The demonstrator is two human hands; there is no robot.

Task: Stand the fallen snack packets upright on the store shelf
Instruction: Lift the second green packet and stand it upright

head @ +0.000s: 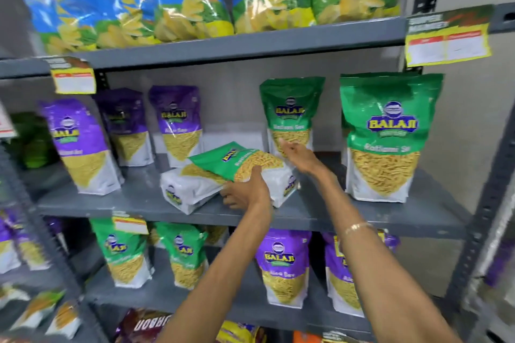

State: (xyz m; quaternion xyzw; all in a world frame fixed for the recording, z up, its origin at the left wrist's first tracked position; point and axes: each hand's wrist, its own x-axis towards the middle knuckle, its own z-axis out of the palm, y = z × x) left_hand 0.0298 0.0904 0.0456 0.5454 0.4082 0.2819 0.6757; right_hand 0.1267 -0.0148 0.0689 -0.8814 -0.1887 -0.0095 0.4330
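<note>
On the middle shelf (139, 203), near its front edge, two green Balaji Ratlami Sev packets lie fallen, one (237, 164) resting across the other (189, 189). The left hand (248, 189) grips the upper packet's lower side, fingers curled beneath it. The right hand (298, 156) hovers open at its far end, holding nothing; upright green packets (289, 114) stand behind.

blue chip bags (192, 0), yellow price tags (447, 46)
</note>
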